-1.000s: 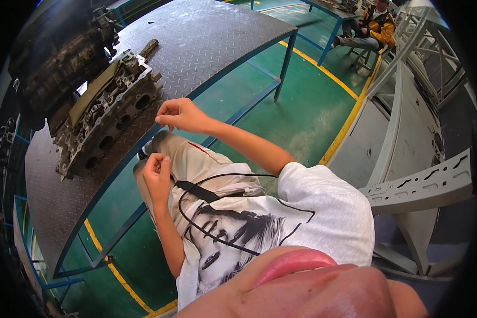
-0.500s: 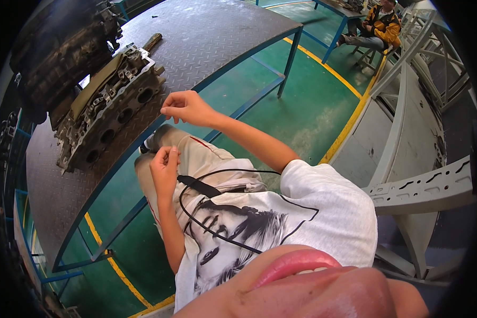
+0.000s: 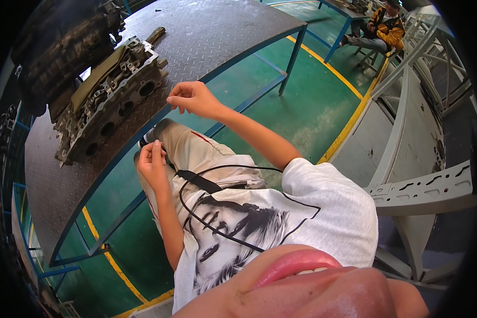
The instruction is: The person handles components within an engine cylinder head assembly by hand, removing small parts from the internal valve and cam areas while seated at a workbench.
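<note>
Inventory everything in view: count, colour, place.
Workbench: one, grey top, blue frame, upper left
Engine part: one, grey, on workbench
Engine: one, dark, upper left
Stick-like piece: one, brown, beside engine part
Second table: one, blue legs, top right
Co-worker: one, black-and-yellow jacket, top right
Stool: one, colour unclear, under co-worker
Metal framework: count unclear, grey, right side
Floor: one, green, centre
Shirt: one, pale grey, lower centre
Cord: one, black, across shirt
Trousers: one pair, beige, centre
Strap: one, black, at waist
Left hand: one, bare, over trousers
Right hand: one, bare, by workbench
</note>
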A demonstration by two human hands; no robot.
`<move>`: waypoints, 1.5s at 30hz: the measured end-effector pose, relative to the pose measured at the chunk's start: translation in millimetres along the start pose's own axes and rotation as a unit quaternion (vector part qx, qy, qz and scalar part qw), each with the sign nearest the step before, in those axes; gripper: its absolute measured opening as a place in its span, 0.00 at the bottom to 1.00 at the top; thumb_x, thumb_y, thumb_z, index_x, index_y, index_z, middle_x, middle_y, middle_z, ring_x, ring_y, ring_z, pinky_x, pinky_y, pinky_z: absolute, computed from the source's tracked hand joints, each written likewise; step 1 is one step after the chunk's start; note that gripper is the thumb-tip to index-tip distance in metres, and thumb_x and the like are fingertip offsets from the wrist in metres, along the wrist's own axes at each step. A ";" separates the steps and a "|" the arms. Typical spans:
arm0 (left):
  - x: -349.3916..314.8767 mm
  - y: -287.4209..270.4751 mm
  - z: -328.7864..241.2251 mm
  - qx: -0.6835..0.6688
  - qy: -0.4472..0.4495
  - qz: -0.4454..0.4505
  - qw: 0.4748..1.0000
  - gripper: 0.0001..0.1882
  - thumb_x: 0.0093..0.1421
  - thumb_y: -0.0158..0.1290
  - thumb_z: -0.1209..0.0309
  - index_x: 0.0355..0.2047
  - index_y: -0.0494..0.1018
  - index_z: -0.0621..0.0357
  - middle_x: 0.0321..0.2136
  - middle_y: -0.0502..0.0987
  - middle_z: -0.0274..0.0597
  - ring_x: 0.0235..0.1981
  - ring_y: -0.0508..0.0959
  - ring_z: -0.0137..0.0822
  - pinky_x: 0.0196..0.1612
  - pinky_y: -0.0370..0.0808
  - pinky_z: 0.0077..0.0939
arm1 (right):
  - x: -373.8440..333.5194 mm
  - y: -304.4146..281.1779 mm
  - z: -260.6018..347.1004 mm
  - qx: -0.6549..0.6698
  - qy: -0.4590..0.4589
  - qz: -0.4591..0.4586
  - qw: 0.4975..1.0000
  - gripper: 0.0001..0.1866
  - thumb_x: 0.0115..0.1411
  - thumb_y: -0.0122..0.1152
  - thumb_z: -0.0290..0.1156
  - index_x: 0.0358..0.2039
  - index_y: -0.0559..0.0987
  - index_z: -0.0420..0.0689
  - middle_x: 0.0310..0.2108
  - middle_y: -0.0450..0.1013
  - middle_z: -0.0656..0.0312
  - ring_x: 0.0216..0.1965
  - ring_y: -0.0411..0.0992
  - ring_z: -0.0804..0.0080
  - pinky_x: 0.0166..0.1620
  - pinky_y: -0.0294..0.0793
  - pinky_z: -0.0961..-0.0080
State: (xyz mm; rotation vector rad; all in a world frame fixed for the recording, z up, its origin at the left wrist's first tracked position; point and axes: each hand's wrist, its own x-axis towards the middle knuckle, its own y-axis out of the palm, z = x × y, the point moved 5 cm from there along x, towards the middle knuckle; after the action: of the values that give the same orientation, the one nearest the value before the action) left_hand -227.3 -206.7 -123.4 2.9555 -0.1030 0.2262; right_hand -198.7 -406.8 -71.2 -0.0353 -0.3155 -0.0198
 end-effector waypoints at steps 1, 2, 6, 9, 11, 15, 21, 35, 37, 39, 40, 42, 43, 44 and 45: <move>-0.3 0.2 0.3 -0.003 0.002 -0.007 1.000 0.07 0.60 0.51 0.71 0.28 0.72 0.61 0.19 0.68 0.30 0.15 0.60 0.15 0.17 0.53 0.09 | -0.3 -0.5 -0.2 -0.003 0.001 -0.001 1.000 0.10 0.56 0.59 0.34 0.30 0.76 0.40 0.23 0.75 0.66 0.22 0.70 0.84 0.22 0.66 0.85; 0.0 0.1 0.6 -0.003 0.001 -0.007 1.000 0.07 0.60 0.51 0.71 0.28 0.72 0.61 0.19 0.68 0.30 0.15 0.60 0.15 0.17 0.53 0.09 | -0.5 -0.8 0.2 -0.002 0.001 -0.001 1.000 0.10 0.56 0.59 0.34 0.30 0.76 0.40 0.23 0.75 0.66 0.22 0.70 0.84 0.22 0.66 0.85; 1.1 -6.3 0.4 -0.013 0.003 -0.048 0.999 0.07 0.58 0.54 0.70 0.28 0.73 0.62 0.19 0.69 0.29 0.16 0.60 0.16 0.20 0.54 0.09 | -0.2 -1.7 0.1 -0.010 0.008 -0.001 1.000 0.10 0.56 0.59 0.35 0.30 0.76 0.41 0.23 0.75 0.66 0.22 0.70 0.84 0.23 0.66 0.85; 0.8 -9.3 -0.4 -0.020 -0.001 -0.068 0.997 0.07 0.57 0.55 0.71 0.29 0.73 0.62 0.19 0.70 0.29 0.16 0.60 0.16 0.20 0.54 0.09 | -0.8 -1.9 -2.6 -0.007 0.014 0.002 1.000 0.10 0.56 0.59 0.35 0.30 0.76 0.41 0.23 0.75 0.66 0.22 0.70 0.84 0.23 0.66 0.85; 0.4 -11.1 1.4 -0.030 -0.011 -0.068 0.997 0.07 0.57 0.56 0.71 0.29 0.73 0.62 0.19 0.70 0.29 0.17 0.60 0.16 0.20 0.54 0.09 | -1.2 -1.3 -3.4 -0.002 0.017 0.005 1.000 0.10 0.56 0.59 0.35 0.30 0.76 0.41 0.23 0.75 0.66 0.22 0.70 0.84 0.23 0.66 0.85; -1.0 -9.9 6.1 -0.026 -0.018 -0.058 0.998 0.08 0.56 0.56 0.70 0.30 0.72 0.63 0.19 0.70 0.30 0.16 0.61 0.16 0.19 0.54 0.09 | -0.8 -3.4 -3.7 -0.008 0.021 -0.001 1.000 0.10 0.56 0.59 0.35 0.31 0.76 0.41 0.24 0.75 0.66 0.22 0.70 0.84 0.23 0.66 0.85; -4.4 2.3 11.1 -0.017 -0.049 0.014 0.999 0.08 0.57 0.56 0.70 0.31 0.72 0.62 0.20 0.71 0.31 0.16 0.62 0.15 0.18 0.55 0.09 | 0.7 -5.1 -1.4 -0.014 0.009 -0.006 1.000 0.10 0.56 0.60 0.35 0.31 0.76 0.41 0.24 0.75 0.66 0.22 0.70 0.84 0.23 0.66 0.86; -16.7 20.3 7.3 0.018 -0.066 0.108 0.992 0.06 0.59 0.51 0.70 0.31 0.69 0.60 0.21 0.70 0.31 0.18 0.65 0.17 0.19 0.59 0.10 | -1.4 0.0 6.1 -0.016 0.007 -0.012 1.000 0.09 0.57 0.59 0.34 0.31 0.75 0.41 0.23 0.74 0.67 0.21 0.69 0.85 0.22 0.65 0.86; -18.1 23.4 8.3 0.031 -0.061 0.120 0.990 0.06 0.59 0.52 0.70 0.31 0.69 0.60 0.21 0.70 0.31 0.19 0.66 0.18 0.20 0.60 0.11 | -2.4 -1.3 6.0 -0.014 -0.001 -0.019 1.000 0.09 0.57 0.59 0.34 0.31 0.76 0.42 0.23 0.74 0.67 0.21 0.69 0.85 0.22 0.65 0.86; -17.7 25.1 11.4 0.042 -0.058 0.137 0.988 0.07 0.59 0.52 0.70 0.31 0.71 0.62 0.22 0.71 0.31 0.22 0.69 0.19 0.23 0.63 0.11 | 0.7 -0.7 4.2 -0.007 -0.011 -0.018 1.000 0.09 0.57 0.59 0.34 0.31 0.76 0.42 0.22 0.74 0.67 0.21 0.69 0.85 0.22 0.65 0.86; -15.8 24.2 12.3 0.047 -0.059 0.128 0.989 0.07 0.59 0.52 0.70 0.31 0.71 0.62 0.22 0.71 0.31 0.22 0.69 0.19 0.23 0.63 0.11 | 3.2 -0.2 0.7 -0.017 -0.007 -0.018 1.000 0.09 0.57 0.59 0.34 0.31 0.77 0.42 0.22 0.74 0.67 0.21 0.69 0.85 0.22 0.65 0.86; -16.7 21.1 11.2 0.077 -0.044 0.145 0.986 0.08 0.59 0.51 0.70 0.30 0.72 0.63 0.22 0.72 0.33 0.24 0.71 0.20 0.25 0.65 0.12 | 5.5 6.3 -2.4 -0.037 0.000 -0.011 0.999 0.09 0.57 0.59 0.35 0.30 0.77 0.42 0.23 0.74 0.67 0.21 0.69 0.84 0.22 0.65 0.86; -15.5 21.5 11.9 0.069 -0.025 0.149 0.986 0.09 0.59 0.52 0.70 0.30 0.72 0.64 0.23 0.73 0.33 0.24 0.71 0.21 0.26 0.67 0.13 | 6.6 7.7 0.4 -0.050 0.001 -0.003 0.999 0.10 0.57 0.59 0.36 0.30 0.78 0.42 0.23 0.75 0.67 0.21 0.69 0.84 0.22 0.65 0.86; -14.4 22.5 8.9 0.066 -0.005 0.148 0.987 0.09 0.59 0.52 0.70 0.29 0.73 0.66 0.23 0.74 0.34 0.24 0.72 0.22 0.27 0.68 0.14 | 7.1 7.3 5.1 -0.066 -0.007 -0.004 0.998 0.10 0.57 0.59 0.36 0.31 0.78 0.42 0.23 0.75 0.66 0.21 0.69 0.84 0.22 0.65 0.86; -13.7 26.8 5.0 0.077 0.005 0.154 0.985 0.10 0.58 0.53 0.69 0.29 0.73 0.66 0.23 0.74 0.34 0.23 0.72 0.22 0.27 0.69 0.15 | 7.8 3.2 7.1 -0.083 -0.017 -0.007 0.996 0.10 0.57 0.59 0.36 0.31 0.78 0.42 0.24 0.75 0.66 0.21 0.69 0.84 0.22 0.65 0.86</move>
State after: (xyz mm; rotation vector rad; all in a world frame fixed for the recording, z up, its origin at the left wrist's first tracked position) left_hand -242.2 -233.1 -125.9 3.0791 -0.5675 0.3009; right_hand -193.4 -403.4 -62.1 -0.1987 -0.3480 -0.0587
